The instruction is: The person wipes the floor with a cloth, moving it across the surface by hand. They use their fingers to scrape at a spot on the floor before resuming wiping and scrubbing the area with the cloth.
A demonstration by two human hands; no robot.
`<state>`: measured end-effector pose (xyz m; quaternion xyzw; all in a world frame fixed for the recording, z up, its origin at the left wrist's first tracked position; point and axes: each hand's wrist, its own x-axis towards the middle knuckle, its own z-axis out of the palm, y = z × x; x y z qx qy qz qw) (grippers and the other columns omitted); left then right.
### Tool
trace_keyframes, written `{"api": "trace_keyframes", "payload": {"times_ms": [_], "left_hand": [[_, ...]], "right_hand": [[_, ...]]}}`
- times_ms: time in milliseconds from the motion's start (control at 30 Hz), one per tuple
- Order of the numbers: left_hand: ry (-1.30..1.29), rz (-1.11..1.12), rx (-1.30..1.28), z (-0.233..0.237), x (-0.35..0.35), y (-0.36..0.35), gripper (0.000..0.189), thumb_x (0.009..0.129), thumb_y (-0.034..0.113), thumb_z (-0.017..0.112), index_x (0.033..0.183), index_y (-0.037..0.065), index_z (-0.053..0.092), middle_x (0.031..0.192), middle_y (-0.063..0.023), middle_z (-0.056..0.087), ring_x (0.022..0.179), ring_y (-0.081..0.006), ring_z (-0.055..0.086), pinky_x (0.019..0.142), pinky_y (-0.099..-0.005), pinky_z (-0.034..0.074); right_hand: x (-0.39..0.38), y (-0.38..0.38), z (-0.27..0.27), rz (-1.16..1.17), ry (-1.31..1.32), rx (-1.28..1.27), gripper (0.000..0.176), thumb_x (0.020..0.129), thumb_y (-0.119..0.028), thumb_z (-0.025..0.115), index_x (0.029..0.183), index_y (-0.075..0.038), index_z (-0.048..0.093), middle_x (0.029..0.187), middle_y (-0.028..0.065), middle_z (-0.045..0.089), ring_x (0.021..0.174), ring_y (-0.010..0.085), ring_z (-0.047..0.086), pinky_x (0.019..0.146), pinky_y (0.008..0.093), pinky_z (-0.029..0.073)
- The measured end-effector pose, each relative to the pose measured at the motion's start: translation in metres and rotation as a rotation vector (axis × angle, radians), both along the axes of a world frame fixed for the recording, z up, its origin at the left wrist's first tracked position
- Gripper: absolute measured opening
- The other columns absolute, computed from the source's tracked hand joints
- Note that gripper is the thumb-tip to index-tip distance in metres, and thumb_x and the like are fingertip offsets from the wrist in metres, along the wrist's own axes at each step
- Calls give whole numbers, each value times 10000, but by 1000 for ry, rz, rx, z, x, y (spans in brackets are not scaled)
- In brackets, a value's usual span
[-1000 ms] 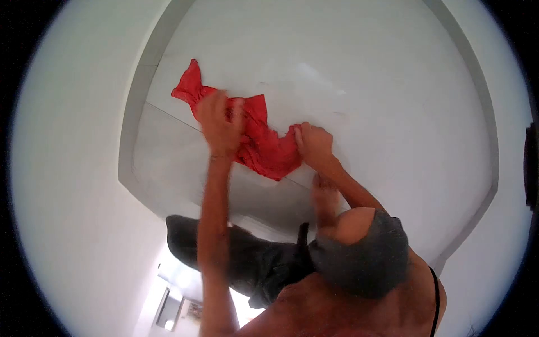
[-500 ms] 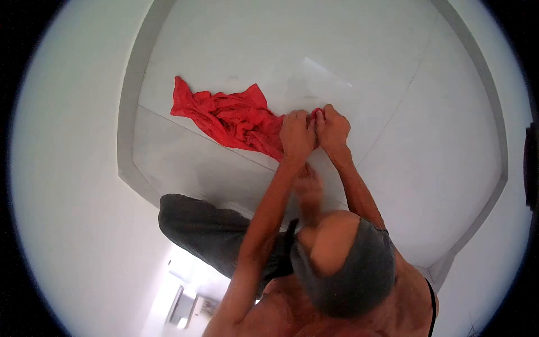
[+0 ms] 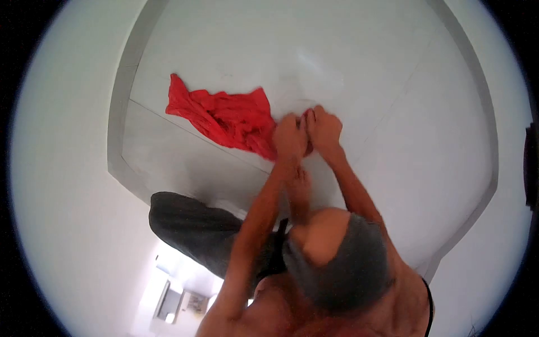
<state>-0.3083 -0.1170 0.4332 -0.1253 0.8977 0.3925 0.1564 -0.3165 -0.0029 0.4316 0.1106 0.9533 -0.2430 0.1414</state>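
A crumpled red cloth (image 3: pixel 224 118) lies spread on the pale floor (image 3: pixel 382 73), its far corner pointing to the upper left. At its right end my left hand (image 3: pixel 289 136) is closed on the fabric. Close beside it, my right hand (image 3: pixel 325 130) has its fingers closed on a bunched bit of the same cloth, which shows red between the two hands. The fingertips are partly hidden and slightly blurred.
A bare foot (image 3: pixel 298 185) rests just below my left hand. My bent legs in dark grey clothing (image 3: pixel 193 222) take up the lower middle. A grey border strip (image 3: pixel 119 121) edges the floor beside a white wall (image 3: pixel 62 168).
Both hands and the cloth appear slightly further left, and the whole view has shifted a little the same way. The hands keep their hold on the cloth.
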Motion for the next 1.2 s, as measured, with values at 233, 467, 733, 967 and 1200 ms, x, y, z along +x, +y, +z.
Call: {"api": "trace_keyframes", "payload": {"times_ms": [233, 467, 733, 967, 1200], "left_hand": [[14, 35, 25, 2, -25, -15, 307, 966, 293, 679, 953, -14, 696, 931, -268, 722, 889, -457, 706, 797, -528, 543], [-50, 107, 94, 3, -48, -36, 333, 969, 326, 669, 958, -5, 708, 977, -242, 736, 920, -465, 703, 825, -528, 540], [-78, 158, 117, -4, -52, -31, 291, 960, 314, 677, 995, 28, 725, 941, -236, 737, 909, -454, 710, 837, -525, 543], [34, 138, 104, -2, -39, -23, 285, 960, 278, 685, 890, 2, 691, 882, -246, 718, 836, -472, 694, 725, -548, 531], [16, 115, 79, -12, 3, -13, 295, 936, 288, 706, 920, -6, 723, 890, -251, 732, 829, -454, 718, 736, -506, 558]], "right_hand": [[-26, -18, 2, 18, 128, 48, 259, 970, -250, 608, 837, -28, 615, 721, 205, 677, 681, 421, 671, 638, 533, 520], [-61, -40, 5, 26, 111, 54, 236, 938, -243, 619, 828, -35, 630, 725, 199, 671, 680, 428, 663, 633, 529, 514], [-48, -27, -23, 79, 145, 74, 283, 965, -302, 608, 856, -40, 624, 746, 212, 691, 714, 440, 682, 655, 559, 526], [-50, -30, -13, 38, 134, 85, 272, 964, -291, 594, 839, -51, 615, 727, 191, 681, 716, 425, 689, 643, 550, 533], [-10, -15, -9, 29, 99, 17, 243, 957, -244, 591, 828, -42, 635, 737, 210, 681, 717, 422, 686, 622, 536, 527]]}}
